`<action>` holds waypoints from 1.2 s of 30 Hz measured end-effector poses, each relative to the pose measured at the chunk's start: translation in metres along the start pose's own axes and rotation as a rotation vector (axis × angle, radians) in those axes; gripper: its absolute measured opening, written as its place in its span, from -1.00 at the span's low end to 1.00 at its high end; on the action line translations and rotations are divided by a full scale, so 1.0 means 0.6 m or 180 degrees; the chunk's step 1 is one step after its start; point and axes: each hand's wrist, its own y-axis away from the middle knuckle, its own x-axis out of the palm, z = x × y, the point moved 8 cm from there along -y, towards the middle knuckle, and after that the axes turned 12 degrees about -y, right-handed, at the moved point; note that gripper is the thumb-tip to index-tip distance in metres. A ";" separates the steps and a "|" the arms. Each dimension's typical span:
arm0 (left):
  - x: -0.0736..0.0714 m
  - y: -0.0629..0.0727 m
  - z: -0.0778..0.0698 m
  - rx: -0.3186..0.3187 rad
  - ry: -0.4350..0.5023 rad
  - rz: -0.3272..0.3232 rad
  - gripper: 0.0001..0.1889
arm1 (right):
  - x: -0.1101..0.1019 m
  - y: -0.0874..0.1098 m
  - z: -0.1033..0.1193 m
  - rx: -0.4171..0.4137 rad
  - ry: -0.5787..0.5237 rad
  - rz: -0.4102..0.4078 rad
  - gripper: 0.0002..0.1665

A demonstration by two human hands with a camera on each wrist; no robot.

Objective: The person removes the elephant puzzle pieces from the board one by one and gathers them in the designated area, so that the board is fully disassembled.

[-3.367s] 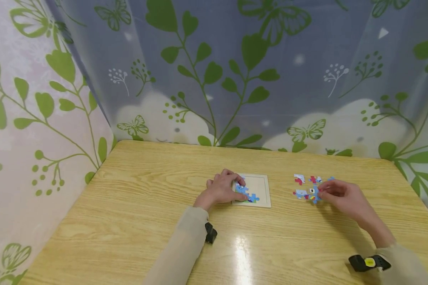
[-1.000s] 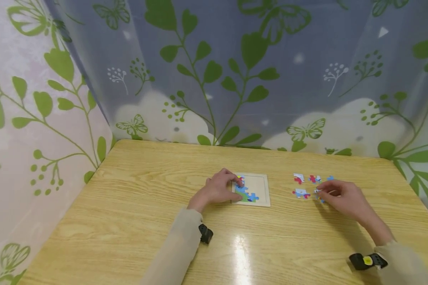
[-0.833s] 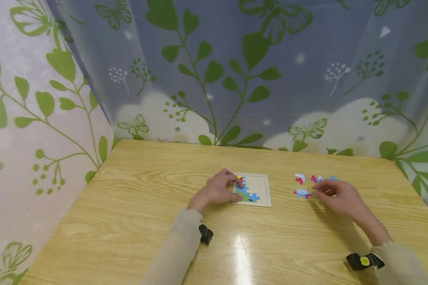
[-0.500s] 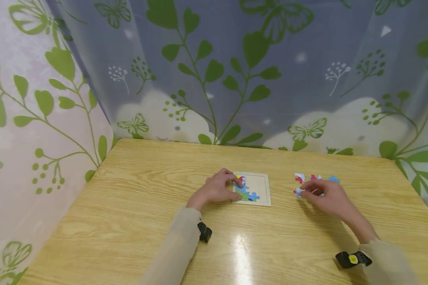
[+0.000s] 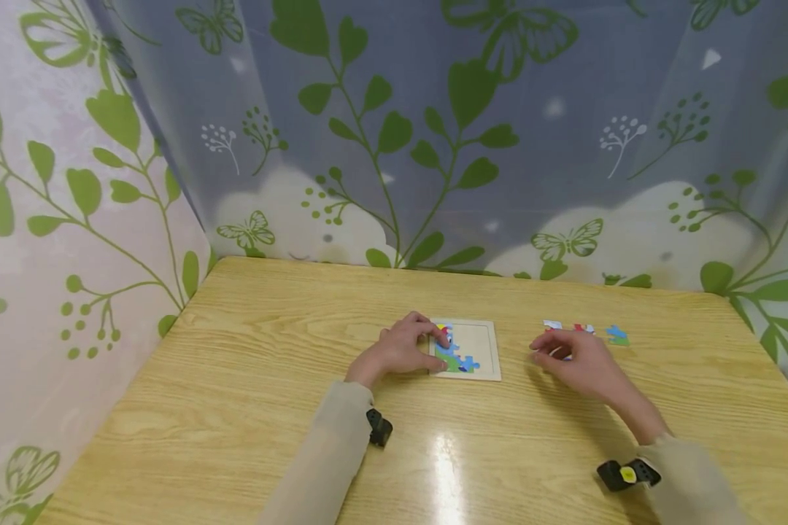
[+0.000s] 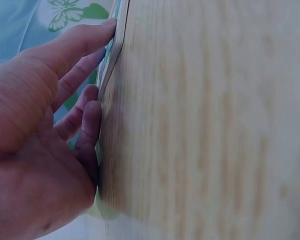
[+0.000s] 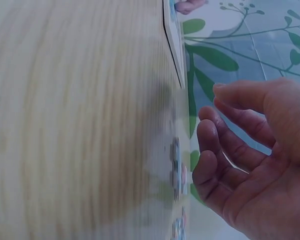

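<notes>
A square wooden puzzle tray (image 5: 481,337) lies on the table, its left and lower parts filled with colourful jigsaw pieces (image 5: 458,360). My left hand (image 5: 399,348) holds the tray's left side, thumb at the front and fingertips over the fitted pieces. In the left wrist view, the left fingers (image 6: 85,42) meet the tray's edge (image 6: 114,55). My right hand (image 5: 581,362) is raised between the loose pieces and the tray, thumb and forefinger tips together in a pinch on a small jigsaw piece, mostly hidden by the fingers.
Several loose jigsaw pieces lie right of the tray, among them a blue-green piece (image 5: 617,335) and a red-white piece (image 5: 583,328). Others are partly under the right hand. The wooden table (image 5: 269,321) ends at a patterned cloth backdrop (image 5: 394,146).
My right hand has lifted off the loose pieces and moved left toward the tray. A piece with an eye now sits in the tray. The left hand has shifted slightly and still holds the tray.
</notes>
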 end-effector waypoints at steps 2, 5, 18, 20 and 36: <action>0.000 -0.001 0.001 0.0004 -0.0001 0.0006 -0.79 | 0.006 -0.003 0.003 -0.0025 0.0012 0.0026 -0.86; 0.001 -0.001 0.002 0.0011 0.0005 0.0013 -0.79 | 0.015 -0.007 0.009 -0.0056 -0.0023 0.0058 -0.85; 0.000 0.002 0.001 0.0034 0.0028 0.0046 -0.79 | 0.056 -0.029 0.016 0.0133 -0.0216 0.0259 -0.88; 0.000 0.002 0.000 0.0028 0.0020 0.0042 -0.79 | 0.061 -0.031 0.018 0.0136 -0.0235 0.0280 -0.88; -0.001 -0.004 -0.001 0.0004 -0.0067 0.0048 -0.78 | 0.113 -0.056 0.035 0.0102 -0.0237 0.0546 -0.90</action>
